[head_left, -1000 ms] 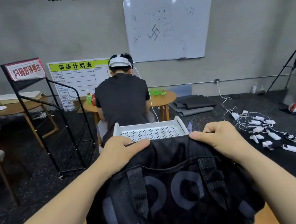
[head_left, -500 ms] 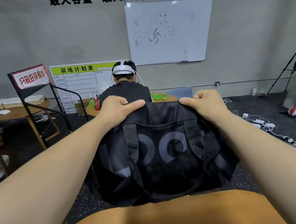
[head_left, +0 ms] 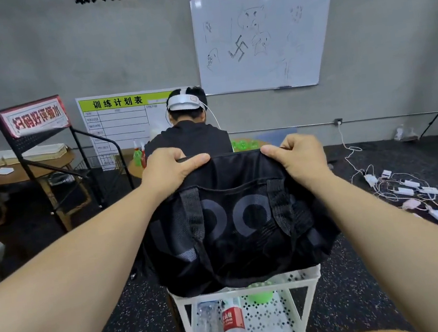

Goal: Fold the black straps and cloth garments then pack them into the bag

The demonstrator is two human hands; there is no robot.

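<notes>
The left hand (head_left: 168, 168) and the right hand (head_left: 298, 155) each grip the top edge of the black bag (head_left: 236, 224), fingers curled tight on it. The bag hangs in the air, above a white cart (head_left: 308, 304) with water bottles (head_left: 232, 321) inside.

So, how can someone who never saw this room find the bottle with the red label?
Find the white perforated rack below the black bag. On its lower shelf two bottles stand together; the red-label bottle is the right one, its clear neighbour shows no label.
</notes>
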